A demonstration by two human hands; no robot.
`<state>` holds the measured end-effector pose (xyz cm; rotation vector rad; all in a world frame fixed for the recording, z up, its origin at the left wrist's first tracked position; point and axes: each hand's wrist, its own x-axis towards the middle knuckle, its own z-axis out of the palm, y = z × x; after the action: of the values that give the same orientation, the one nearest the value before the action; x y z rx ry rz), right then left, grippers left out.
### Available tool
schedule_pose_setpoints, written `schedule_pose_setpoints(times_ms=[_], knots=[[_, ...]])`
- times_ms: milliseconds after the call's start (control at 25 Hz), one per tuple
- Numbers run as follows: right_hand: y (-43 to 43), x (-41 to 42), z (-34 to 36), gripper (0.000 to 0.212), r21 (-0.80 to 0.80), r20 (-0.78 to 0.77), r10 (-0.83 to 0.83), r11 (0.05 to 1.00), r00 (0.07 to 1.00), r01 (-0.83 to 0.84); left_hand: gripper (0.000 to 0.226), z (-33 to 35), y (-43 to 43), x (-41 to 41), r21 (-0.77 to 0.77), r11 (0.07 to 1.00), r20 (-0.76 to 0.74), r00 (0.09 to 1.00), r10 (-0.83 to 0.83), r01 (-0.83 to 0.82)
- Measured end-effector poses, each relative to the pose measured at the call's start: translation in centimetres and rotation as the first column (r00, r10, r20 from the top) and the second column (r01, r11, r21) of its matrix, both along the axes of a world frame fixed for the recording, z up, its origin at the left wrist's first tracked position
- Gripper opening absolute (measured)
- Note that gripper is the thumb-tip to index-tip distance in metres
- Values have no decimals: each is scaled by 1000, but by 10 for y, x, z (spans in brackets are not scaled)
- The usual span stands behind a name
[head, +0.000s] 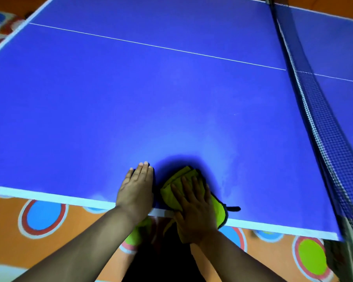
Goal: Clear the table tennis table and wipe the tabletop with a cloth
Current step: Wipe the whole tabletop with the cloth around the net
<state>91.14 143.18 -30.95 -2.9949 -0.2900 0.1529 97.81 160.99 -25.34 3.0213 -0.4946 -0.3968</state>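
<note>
The blue table tennis table [130, 98] fills most of the view, with white edge lines and a thin white centre line. A folded yellow-green cloth [178, 180] with a dark trim and a small loop lies at the near edge. My right hand [193, 206] presses flat on top of the cloth, fingers spread. My left hand [138, 190] rests flat on the bare tabletop just left of the cloth, fingers together, holding nothing. Faint pale smears show on the surface to the right of the cloth.
The dark net [314, 110] runs along the right side, with the other table half [338, 47] beyond it. Below the near edge is an orange floor [8, 231] painted with blue and green circles.
</note>
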Motion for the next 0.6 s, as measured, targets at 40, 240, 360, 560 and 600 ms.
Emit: schedule_pose_setpoints(times_ms=[40,240,360,560,600], knots=[[-6,-3,2,74,-3,-20,-17,1000,1000,16,72,-1,-5,1,10,999,-7,999,-36,36],[-23,58,-1,76,-26,-70,-120,993,990,118,87,-1,-28,31,80,989,-61,991,-123,128],[-42,125,-9,75,-34,-45,-166,986,985,164,97,-7,-46,63,70,995,-76,994,-73,78],[-76,239,-12,82,24,-78,-158,987,984,160,101,-24,-90,140,44,996,-62,996,-71,73],[-83,262,-11,80,23,-85,-153,988,985,156,105,-21,-100,157,46,998,-59,997,-41,44]])
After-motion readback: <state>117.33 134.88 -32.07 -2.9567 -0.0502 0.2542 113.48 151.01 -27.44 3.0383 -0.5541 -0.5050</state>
